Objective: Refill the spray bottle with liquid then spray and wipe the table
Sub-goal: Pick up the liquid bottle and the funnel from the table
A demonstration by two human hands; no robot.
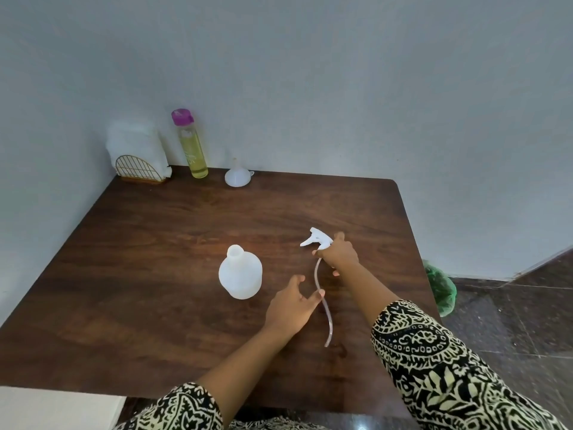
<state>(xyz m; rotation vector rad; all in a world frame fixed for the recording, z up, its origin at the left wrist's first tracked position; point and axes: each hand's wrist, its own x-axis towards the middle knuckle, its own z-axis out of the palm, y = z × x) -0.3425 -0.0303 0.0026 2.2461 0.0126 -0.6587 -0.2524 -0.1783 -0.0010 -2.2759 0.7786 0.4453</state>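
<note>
Mid-desk [155, 274], I'm gripping the light, stiff spray head [314, 240] at its collar in my right hand [339, 254], floppy dip tube [322, 302] dangling beside my open left hand [291, 308], uncapped bottle [240, 271] standing just left, probably empty and tippy.

1 crumpled green plastic bag [440, 290] lies on the dark polished stone-tile floor [511, 321], at the foot of the plain pale grey-white painted wall [310, 72]. 1 flat white surface [55, 408] shows at lower left; identity unclear.
</note>
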